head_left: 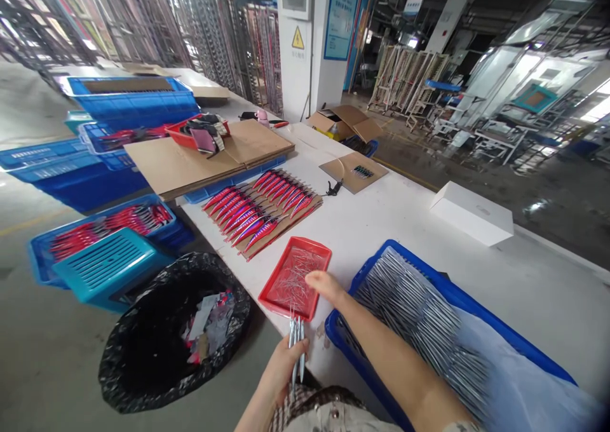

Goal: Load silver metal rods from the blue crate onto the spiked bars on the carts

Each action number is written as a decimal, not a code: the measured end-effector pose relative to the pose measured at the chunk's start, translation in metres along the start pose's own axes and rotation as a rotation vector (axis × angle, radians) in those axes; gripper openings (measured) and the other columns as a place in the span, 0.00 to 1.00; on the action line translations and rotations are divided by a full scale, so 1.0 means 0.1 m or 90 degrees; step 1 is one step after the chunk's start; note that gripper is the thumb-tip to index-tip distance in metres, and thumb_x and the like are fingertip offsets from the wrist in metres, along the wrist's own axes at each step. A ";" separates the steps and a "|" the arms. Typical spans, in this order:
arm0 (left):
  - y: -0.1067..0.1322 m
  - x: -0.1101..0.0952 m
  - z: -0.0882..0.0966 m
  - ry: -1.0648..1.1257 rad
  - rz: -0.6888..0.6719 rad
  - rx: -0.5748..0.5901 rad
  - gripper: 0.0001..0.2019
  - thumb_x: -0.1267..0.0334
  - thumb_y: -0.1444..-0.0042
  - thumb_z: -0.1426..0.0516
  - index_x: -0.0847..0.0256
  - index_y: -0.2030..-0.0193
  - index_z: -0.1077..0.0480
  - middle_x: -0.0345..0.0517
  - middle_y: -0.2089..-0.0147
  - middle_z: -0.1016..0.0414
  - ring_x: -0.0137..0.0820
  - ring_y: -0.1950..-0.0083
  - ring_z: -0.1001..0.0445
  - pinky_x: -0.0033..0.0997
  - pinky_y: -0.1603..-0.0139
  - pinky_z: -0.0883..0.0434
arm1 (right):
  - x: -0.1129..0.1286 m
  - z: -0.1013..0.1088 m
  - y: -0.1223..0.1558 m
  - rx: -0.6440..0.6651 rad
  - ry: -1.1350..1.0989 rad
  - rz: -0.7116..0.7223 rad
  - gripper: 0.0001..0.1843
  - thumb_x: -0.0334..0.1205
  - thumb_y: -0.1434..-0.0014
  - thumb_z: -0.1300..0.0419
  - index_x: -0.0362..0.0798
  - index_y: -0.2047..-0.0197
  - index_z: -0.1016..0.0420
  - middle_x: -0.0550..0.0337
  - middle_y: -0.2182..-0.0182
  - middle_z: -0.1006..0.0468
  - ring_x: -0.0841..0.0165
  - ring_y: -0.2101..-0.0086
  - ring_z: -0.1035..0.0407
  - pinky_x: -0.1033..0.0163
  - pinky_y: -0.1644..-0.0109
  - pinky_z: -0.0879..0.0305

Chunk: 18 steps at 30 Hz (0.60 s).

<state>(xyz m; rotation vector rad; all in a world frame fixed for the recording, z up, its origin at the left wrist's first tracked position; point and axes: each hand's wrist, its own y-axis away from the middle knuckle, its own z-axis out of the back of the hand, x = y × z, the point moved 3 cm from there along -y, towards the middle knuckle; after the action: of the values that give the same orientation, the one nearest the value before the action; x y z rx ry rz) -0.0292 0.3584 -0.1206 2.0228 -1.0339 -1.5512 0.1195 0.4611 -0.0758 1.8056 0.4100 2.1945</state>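
My left hand (284, 363) is closed around several slim silver fishing lure bodies (297, 337), held upright at the table's front edge. Thin wires stick up from their top ends. Over the right side of a shallow red tray (267, 286), my right hand (326, 286) has its fingers drawn together. Whatever is between those fingers, if anything, is too small to make out. A loose heap of fine metal wires (298, 268) fills the tray. Just to the right, a blue crate (389, 246) holds rows of similar silver lure bodies (414, 305).
Red and purple lures (243, 219) lie in rows on cardboard beyond the tray. A black-lined bin (138, 330) stands at the left below the table edge, near a teal basket (112, 267). A white box (471, 213) sits at the far right.
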 end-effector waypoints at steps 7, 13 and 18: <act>-0.01 0.01 -0.06 -0.020 -0.012 0.002 0.12 0.59 0.61 0.38 0.60 0.75 0.37 0.32 0.85 0.38 0.25 0.83 0.40 0.24 0.80 0.47 | -0.07 -0.20 0.27 -0.033 0.099 0.024 0.11 0.39 0.55 0.43 0.43 0.83 0.32 0.68 0.87 0.39 0.76 0.81 0.45 0.71 0.78 0.51; 0.08 0.11 -0.08 -0.022 0.001 0.006 0.12 0.58 0.60 0.40 0.59 0.76 0.38 0.34 0.85 0.37 0.26 0.83 0.40 0.25 0.79 0.45 | 0.11 0.11 0.09 0.006 0.095 0.016 0.11 0.41 0.53 0.44 0.43 0.79 0.28 0.65 0.83 0.32 0.75 0.79 0.41 0.71 0.75 0.47; 0.02 0.04 -0.04 -0.016 -0.020 -0.017 0.11 0.58 0.61 0.39 0.60 0.76 0.37 0.33 0.85 0.37 0.26 0.82 0.40 0.25 0.78 0.45 | -0.13 -0.33 0.38 0.098 0.150 0.006 0.10 0.38 0.56 0.42 0.43 0.83 0.30 0.68 0.87 0.38 0.76 0.82 0.46 0.70 0.78 0.52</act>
<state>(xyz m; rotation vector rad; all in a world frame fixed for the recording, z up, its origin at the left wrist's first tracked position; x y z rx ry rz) -0.0255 0.3536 -0.1204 2.0159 -0.9912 -1.6010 0.0880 0.4198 -0.0793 1.6271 0.6373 2.4522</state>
